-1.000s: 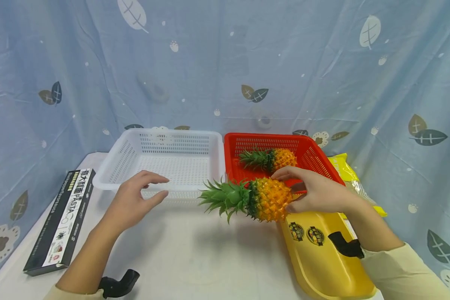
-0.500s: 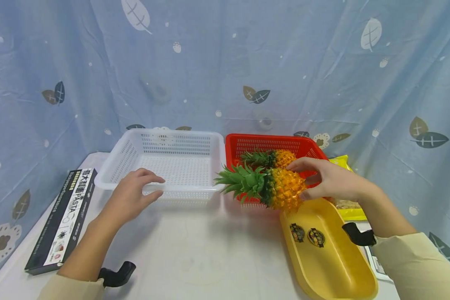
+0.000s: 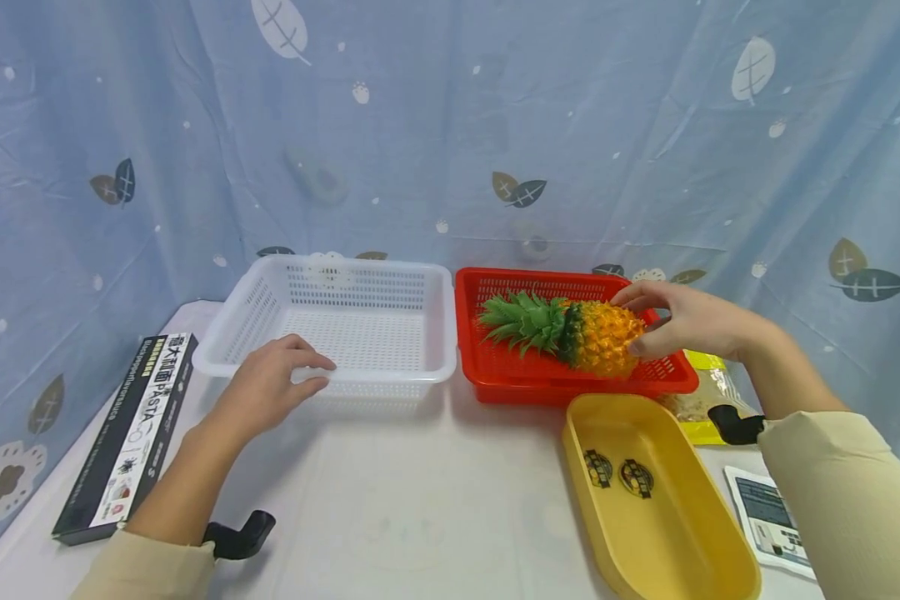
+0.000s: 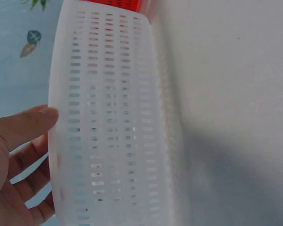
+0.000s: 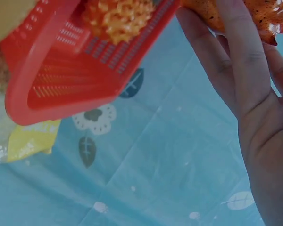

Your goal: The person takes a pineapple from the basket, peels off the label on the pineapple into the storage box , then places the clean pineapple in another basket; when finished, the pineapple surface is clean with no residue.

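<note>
My right hand [image 3: 682, 321] holds an orange pineapple [image 3: 603, 333] with green leaves by its bottom end. The fruit is on its side above the red basket [image 3: 540, 390], leaves pointing left. In the right wrist view my fingers are against the held pineapple [image 5: 207, 12], only partly in frame. A second pineapple [image 5: 120, 19] lies inside the red basket; the held one mostly hides it in the head view. My left hand [image 3: 270, 387] is at the front rim of the white basket [image 3: 375, 375], thumb and fingers apart. Whether it touches the rim I cannot tell.
A yellow tray [image 3: 663, 517] stands in front of the red basket. Right of it are a yellow-and-clear packet [image 3: 705, 392] and a white-framed device [image 3: 768, 517]. A black pasta box [image 3: 123, 442] lies at the left. A blue curtain [image 3: 420, 125] hangs behind.
My right hand has carried the pineapple back and to the right, from above the table in front of the baskets to above the red basket. My left hand has barely moved.
</note>
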A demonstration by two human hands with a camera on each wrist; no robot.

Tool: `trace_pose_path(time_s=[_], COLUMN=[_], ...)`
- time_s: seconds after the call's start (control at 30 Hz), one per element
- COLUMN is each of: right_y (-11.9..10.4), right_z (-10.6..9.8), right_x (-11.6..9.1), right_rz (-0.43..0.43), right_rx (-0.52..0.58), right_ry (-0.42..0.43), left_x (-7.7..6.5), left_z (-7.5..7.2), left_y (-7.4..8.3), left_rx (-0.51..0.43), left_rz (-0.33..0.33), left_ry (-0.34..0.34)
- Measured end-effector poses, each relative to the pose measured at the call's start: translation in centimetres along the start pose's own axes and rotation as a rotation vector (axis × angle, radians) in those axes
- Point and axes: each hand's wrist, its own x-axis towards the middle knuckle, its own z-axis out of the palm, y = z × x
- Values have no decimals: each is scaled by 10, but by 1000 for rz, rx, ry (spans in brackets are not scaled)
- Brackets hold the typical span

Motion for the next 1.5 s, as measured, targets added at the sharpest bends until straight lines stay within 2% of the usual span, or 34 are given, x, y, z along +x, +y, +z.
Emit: trace_pose_path(time_s=[0.27,0.67,0.9,1.2,1.5], right_y=[8,27,38,42,37], right_z=[-7,5,12,20,28], right_x=[18,47,55,63,74], right_rz=[50,102,160,169,210], right_rx=[-46,18,-12,41,-13], right_ry=[-13,-66,-100,-166,-234], left_x=[2,3,4,4,4], left_z=[-3,-4,-3,-3,-2], left_y=[1,-1,-1,0,-1], left_rx=[-15,-53,-52,-55,-56], left_rz=[-27,-32,-29,-44,-36], left_ry=[-38,-42,-41,-42,-41])
